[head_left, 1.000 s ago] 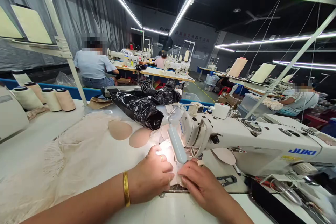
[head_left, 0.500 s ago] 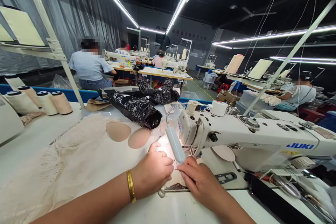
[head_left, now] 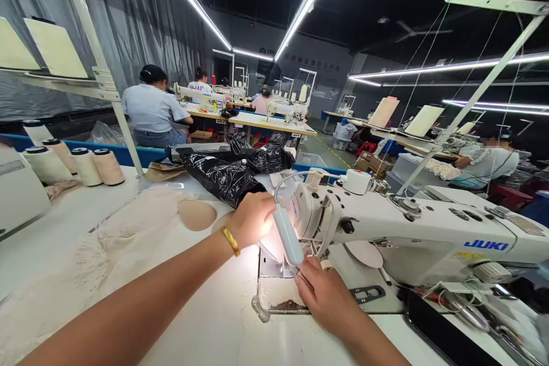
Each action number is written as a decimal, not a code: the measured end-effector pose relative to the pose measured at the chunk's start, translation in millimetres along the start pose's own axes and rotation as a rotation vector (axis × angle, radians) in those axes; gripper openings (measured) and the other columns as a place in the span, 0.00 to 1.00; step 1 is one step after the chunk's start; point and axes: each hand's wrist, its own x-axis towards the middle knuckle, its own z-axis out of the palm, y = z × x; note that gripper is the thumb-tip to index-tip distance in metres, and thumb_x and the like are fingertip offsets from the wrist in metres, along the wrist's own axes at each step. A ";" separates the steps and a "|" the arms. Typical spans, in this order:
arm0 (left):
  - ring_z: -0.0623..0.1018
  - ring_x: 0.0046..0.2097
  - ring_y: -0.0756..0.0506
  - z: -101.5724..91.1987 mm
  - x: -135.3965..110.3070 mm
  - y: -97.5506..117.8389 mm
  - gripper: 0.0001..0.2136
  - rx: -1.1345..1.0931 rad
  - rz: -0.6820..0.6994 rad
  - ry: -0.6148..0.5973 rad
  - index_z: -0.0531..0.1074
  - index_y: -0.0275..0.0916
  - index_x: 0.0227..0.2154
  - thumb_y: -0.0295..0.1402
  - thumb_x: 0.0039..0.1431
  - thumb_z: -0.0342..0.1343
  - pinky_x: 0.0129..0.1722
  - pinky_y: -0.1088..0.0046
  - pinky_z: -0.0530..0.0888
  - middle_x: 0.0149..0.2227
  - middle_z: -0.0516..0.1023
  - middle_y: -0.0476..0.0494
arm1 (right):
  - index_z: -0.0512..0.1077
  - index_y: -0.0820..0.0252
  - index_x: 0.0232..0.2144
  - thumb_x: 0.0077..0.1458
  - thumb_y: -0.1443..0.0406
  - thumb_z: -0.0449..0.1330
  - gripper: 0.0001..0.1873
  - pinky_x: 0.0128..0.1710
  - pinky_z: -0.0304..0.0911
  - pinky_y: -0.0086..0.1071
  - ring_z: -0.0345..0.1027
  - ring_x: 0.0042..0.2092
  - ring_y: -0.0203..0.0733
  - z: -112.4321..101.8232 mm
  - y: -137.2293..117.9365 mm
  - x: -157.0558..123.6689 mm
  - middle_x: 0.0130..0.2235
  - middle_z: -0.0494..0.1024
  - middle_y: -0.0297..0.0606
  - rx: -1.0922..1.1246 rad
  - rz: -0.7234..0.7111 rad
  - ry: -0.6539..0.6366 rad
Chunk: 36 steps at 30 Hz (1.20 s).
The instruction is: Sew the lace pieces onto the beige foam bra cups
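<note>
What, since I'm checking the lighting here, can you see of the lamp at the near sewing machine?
The lamp has a long, flat, pale blue-grey head with a rounded free end, apparently plastic. It hangs at a slant by the sewing machine, on a shiny ribbed neck that arches down to it. It is lit, throwing a bright glow around the pale piece below. The left hand is beside its neck end, the right hand near its free end; whether either touches it cannot be told.
</note>
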 end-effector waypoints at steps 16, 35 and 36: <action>0.79 0.49 0.43 -24.4 31.8 -8.0 0.08 -0.006 -0.487 0.040 0.73 0.37 0.49 0.29 0.69 0.56 0.50 0.60 0.78 0.50 0.77 0.42 | 0.68 0.52 0.55 0.69 0.66 0.49 0.15 0.33 0.65 0.36 0.71 0.35 0.47 2.7 4.7 -1.0 0.41 0.77 0.41 0.052 0.013 -0.003; 0.77 0.38 0.41 -18.6 -86.5 58.0 0.10 0.028 0.086 -0.469 0.70 0.38 0.30 0.18 0.60 0.50 0.35 0.65 0.74 0.38 0.78 0.43 | 0.72 0.54 0.52 0.67 0.68 0.53 0.15 0.40 0.65 0.37 0.71 0.41 0.47 -6.0 -0.9 1.8 0.44 0.78 0.41 0.102 0.058 -0.012; 0.77 0.38 0.41 -17.8 -82.3 59.2 0.09 0.006 0.091 -0.459 0.70 0.38 0.32 0.19 0.61 0.50 0.36 0.65 0.74 0.39 0.78 0.43 | 0.72 0.54 0.52 0.67 0.68 0.53 0.15 0.40 0.65 0.37 0.71 0.41 0.48 -6.2 -0.7 2.1 0.45 0.78 0.42 0.101 0.056 -0.009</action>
